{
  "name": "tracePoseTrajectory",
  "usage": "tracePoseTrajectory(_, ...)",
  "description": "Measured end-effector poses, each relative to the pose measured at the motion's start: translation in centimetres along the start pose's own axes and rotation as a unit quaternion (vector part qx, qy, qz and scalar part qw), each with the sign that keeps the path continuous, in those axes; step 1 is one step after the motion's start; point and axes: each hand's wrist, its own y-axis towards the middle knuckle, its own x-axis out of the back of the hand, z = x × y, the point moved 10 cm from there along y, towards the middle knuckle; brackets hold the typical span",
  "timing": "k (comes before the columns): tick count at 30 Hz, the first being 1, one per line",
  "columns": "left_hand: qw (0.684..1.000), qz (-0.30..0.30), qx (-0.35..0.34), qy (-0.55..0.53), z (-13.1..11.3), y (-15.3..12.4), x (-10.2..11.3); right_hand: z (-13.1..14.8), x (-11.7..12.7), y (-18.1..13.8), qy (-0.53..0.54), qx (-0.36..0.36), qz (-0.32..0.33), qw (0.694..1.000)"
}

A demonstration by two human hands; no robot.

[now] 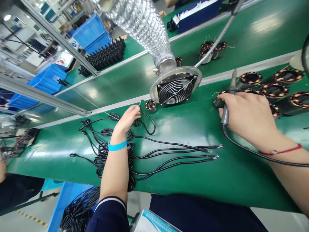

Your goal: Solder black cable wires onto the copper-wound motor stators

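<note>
My left hand (pixel 129 118) hovers over the far part of the bench, its fingers loosely stretched out and the thumb partly hidden. Just right of the fingertips stands a small wound motor stator (pixel 150 106) with copper coils on top. A loose black cable (pixel 154 124) curves close by the fingers. In my right hand (pixel 251 116) is a soldering iron (pixel 225 115), its grey metal end pointing away from me and its cord trailing over my wrist. Beside those fingers sits another stator (pixel 218 102), partly covered by the hand.
Coiled black cables (pixel 103 154) lie under my left forearm, their stripped ends pointing right. A fume extractor fan (pixel 177 89) hangs low on a foil duct (pixel 145 29). Several stators (pixel 274 90) crowd the right side. A blue bin (pixel 59 206) of cables stands below the bench edge.
</note>
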Motion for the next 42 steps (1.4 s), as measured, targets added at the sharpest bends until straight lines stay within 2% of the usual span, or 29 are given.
tracePoseTrajectory(3, 0.986, 0.070, -0.018, 0.150, 0.0, -1.0, -0.5, 0.3, 0.2, 0.2, -0.013, 0.027, -0.026, 0.999)
tracePoseTrajectory(7, 0.927, 0.103, -0.089, 0.350, -0.6, -2.3, -1.9, 1.8, 0.7, -0.3, -0.015, 0.074, -0.052, 0.996)
tracePoseTrajectory(10, 0.897, 0.110, -0.131, 0.407, -0.9, -3.0, -2.7, 4.2, 1.4, -1.5, -0.001, 0.119, -0.076, 0.990)
tracePoseTrajectory(12, 0.890, 0.113, -0.142, 0.418, -1.0, -3.5, -2.9, 6.1, 1.5, -2.6, 0.020, 0.146, -0.056, 0.987)
tracePoseTrajectory(15, 0.904, 0.088, -0.174, 0.380, -2.3, -5.0, -2.6, 8.8, 2.0, -4.2, 0.082, 0.179, -0.022, 0.980)
tracePoseTrajectory(17, 0.931, 0.077, -0.191, 0.303, -3.4, -6.4, -2.5, 9.7, 2.6, -4.8, 0.121, 0.182, -0.009, 0.976)
tracePoseTrajectory(18, 0.945, 0.093, -0.187, 0.253, -3.6, -7.2, -3.1, 9.8, 2.8, -4.8, 0.132, 0.175, -0.010, 0.976)
tracePoseTrajectory(20, 0.958, 0.170, -0.162, 0.165, -3.4, -8.5, -5.8, 9.6, 3.0, -4.7, 0.145, 0.159, -0.015, 0.977)
tracePoseTrajectory(22, 0.952, 0.246, -0.137, 0.119, -2.9, -9.4, -9.4, 9.3, 2.7, -4.5, 0.161, 0.147, -0.009, 0.976)
tracePoseTrajectory(23, 0.950, 0.261, -0.128, 0.115, -2.6, -9.5, -11.0, 9.1, 2.3, -4.5, 0.176, 0.144, 0.003, 0.974)
tracePoseTrajectory(25, 0.956, 0.249, -0.097, 0.123, -1.6, -8.7, -13.5, 8.9, 1.3, -4.7, 0.208, 0.135, 0.029, 0.968)
tracePoseTrajectory(27, 0.956, 0.241, -0.071, 0.148, -0.7, -7.8, -15.3, 8.6, 0.6, -5.0, 0.232, 0.124, 0.040, 0.964)
tracePoseTrajectory(29, 0.948, 0.261, -0.067, 0.167, -0.1, -7.6, -16.9, 8.4, 0.3, -5.4, 0.245, 0.117, 0.035, 0.962)
tracePoseTrajectory(32, 0.951, 0.274, -0.066, 0.126, -0.2, -7.5, -17.4, 8.1, -0.1, -5.6, 0.251, 0.113, 0.039, 0.961)
tracePoseTrajectory(37, 0.973, 0.226, -0.015, -0.045, -1.1, -7.1, -16.0, 8.2, -0.1, -5.5, 0.235, 0.122, 0.032, 0.964)
tracePoseTrajectory(42, 0.951, 0.278, 0.036, -0.129, -2.4, -7.6, -18.3, 8.5, 0.1, -5.5, 0.199, 0.128, 0.021, 0.971)
